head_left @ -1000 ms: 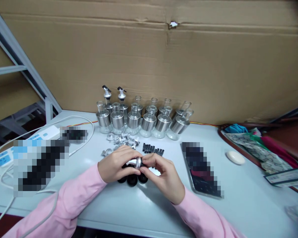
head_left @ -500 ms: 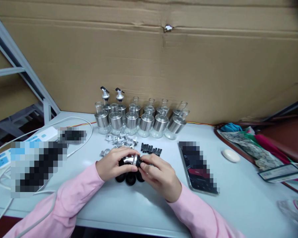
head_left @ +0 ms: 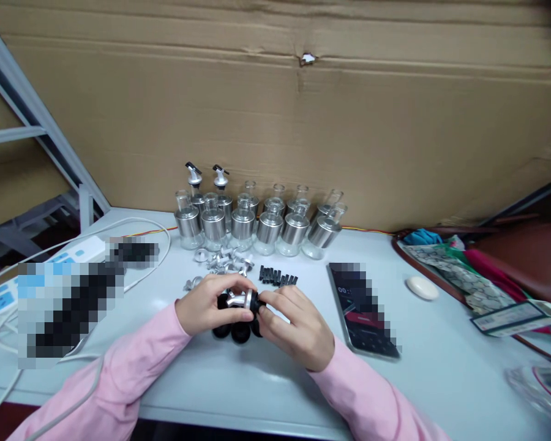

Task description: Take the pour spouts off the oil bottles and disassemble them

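Observation:
A silver pour spout (head_left: pixel 239 299) lies sideways between my hands, with a black stopper (head_left: pixel 256 301) at its right end. My left hand (head_left: pixel 211 303) is closed round the silver part, thumb below and fingers above. The fingertips of my right hand (head_left: pixel 296 321) pinch the black stopper end. Several round black stoppers (head_left: pixel 241 334) sit on the table under the hands, partly hidden by them. Loose silver spouts (head_left: pixel 229 262) lie in a pile just beyond. To their right is a row of small black lever pieces (head_left: pixel 275 277).
Several glass bottles with metal sleeves (head_left: pixel 242 225) stand in rows at the back; two carry pourers (head_left: pixel 220 176). A phone (head_left: pixel 362 312) and a white oval object (head_left: pixel 422 287) lie to the right. A power strip (head_left: pixel 85 250) and white cables are on the left. Cardboard (head_left: pixel 275 122) rises behind.
Both hands keep hold of the spout and stopper, with only slight finger movement. The view has shifted a little. The phone's screen now shows digits.

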The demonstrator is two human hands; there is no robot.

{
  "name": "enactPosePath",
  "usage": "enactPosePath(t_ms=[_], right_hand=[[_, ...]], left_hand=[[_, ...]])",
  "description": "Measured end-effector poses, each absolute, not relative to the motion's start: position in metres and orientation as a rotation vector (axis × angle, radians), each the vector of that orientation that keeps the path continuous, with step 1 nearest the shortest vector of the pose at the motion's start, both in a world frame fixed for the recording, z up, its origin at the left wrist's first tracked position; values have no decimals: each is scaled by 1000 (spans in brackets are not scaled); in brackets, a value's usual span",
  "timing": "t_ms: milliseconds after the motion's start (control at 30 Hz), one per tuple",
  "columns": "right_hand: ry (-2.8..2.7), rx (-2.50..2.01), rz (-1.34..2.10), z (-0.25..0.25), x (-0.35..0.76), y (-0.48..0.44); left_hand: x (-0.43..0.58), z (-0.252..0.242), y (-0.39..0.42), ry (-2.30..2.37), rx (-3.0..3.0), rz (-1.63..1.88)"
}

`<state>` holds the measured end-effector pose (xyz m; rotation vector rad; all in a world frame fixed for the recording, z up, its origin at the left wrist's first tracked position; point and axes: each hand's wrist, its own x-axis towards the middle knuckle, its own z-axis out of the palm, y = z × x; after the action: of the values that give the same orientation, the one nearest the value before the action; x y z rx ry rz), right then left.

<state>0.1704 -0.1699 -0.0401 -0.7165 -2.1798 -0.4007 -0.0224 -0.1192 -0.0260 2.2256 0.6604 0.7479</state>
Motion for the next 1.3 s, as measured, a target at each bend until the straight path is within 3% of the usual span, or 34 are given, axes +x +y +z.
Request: enactPosePath(t_ms=[633,967,1167,1300], right_hand=[[-2160,-700,-519,-33,171,-173],[-2082,-789,-271,-29,171,-171],[-1577,-1121,-5,-33,189,-165],[-1684,-1136,37,-33,186,-165]], left_hand=[[-24,-23,-120,713,2075,638],[-26,-25,-117,640,2178,764],[-56,-31,-88,1000,2060,1187],[-58,-39,-78,1133,2120,1129]])
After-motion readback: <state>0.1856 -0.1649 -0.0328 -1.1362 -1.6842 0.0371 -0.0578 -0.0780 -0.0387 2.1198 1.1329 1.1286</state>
